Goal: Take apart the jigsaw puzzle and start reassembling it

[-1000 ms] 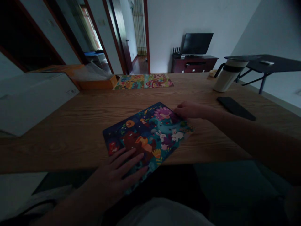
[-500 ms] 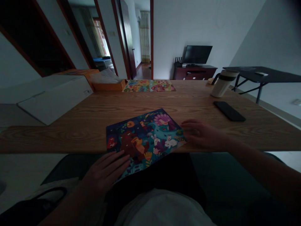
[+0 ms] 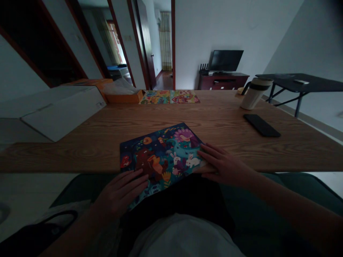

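A dark blue and teal picture sheet (image 3: 160, 157), printed with a bear, white rabbits and a peacock, lies at the near edge of the wooden table. It is turned at an angle, and its lower part sticks out past the edge. My left hand (image 3: 123, 191) rests flat on its lower left part, fingers stretched out. At the right side, my right hand (image 3: 223, 164) has its fingers spread over the sheet's edge, with the thumb apart and lower down. Both hands cover small parts of the print.
Farther back on the table (image 3: 214, 117) lie bright picture sheets (image 3: 171, 97) beside an orange box (image 3: 123, 96) with clear plastic in it. A white box (image 3: 64, 110) stands left. On the right are a black phone (image 3: 261, 125) and a cream mug (image 3: 254, 94) with a dark band.
My right hand has moved left and slightly down, its fingers now lying over the sheet's right edge. My left hand stays nearly in place on the sheet.
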`<state>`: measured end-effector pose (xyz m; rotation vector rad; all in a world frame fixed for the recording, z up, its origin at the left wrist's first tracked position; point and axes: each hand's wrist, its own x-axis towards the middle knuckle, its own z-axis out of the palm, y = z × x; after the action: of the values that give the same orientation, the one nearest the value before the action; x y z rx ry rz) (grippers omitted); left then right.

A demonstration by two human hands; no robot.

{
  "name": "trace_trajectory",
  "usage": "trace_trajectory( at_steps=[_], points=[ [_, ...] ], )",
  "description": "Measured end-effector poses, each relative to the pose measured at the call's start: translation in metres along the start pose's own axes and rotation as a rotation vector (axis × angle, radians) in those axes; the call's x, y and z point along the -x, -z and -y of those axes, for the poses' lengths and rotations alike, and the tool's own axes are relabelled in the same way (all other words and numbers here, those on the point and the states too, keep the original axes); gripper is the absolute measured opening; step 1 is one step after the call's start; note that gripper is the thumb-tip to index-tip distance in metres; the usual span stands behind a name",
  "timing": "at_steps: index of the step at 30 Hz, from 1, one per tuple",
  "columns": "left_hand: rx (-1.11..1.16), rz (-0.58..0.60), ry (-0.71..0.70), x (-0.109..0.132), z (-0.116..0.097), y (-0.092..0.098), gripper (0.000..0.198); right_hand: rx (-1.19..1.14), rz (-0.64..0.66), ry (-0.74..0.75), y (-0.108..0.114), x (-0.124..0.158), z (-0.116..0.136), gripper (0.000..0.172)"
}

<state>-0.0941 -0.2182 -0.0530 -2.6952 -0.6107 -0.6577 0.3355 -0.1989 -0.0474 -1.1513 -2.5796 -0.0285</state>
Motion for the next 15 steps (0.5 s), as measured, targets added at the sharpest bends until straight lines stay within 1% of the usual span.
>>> trace_trajectory(
  at_steps=[3, 5, 8, 10, 12, 14, 15],
  points=[
    [0.075, -0.048, 0.056, -0.006, 0.007, -0.010, 0.035, 0.028, 0.022, -0.006, -0.008, -0.015, 0.015, 0.082],
    [0.094, -0.081, 0.138, -0.014, 0.011, -0.020, 0.033, 0.015, 0.037, -0.029, -0.009, -0.027, 0.021, 0.090],
    [0.075, -0.066, 0.295, -0.031, 0.013, -0.031, 0.037, -0.048, 0.077, -0.073, -0.008, -0.042, 0.018, 0.102],
    [0.086, -0.003, 0.386, -0.046, 0.012, -0.033, 0.039, -0.105, 0.110, -0.107, -0.005, -0.048, 0.008, 0.102],
    [0.138, 0.098, 0.457, -0.065, 0.014, -0.032, 0.040, -0.146, 0.128, -0.142, -0.003, -0.051, -0.007, 0.097],
    [0.226, 0.212, 0.508, -0.084, 0.023, -0.032, 0.044, -0.162, 0.135, -0.190, -0.001, -0.053, -0.019, 0.095],
    [0.269, 0.266, 0.531, -0.094, 0.031, -0.032, 0.047, -0.163, 0.133, -0.217, -0.001, -0.054, -0.024, 0.093]
  ],
)
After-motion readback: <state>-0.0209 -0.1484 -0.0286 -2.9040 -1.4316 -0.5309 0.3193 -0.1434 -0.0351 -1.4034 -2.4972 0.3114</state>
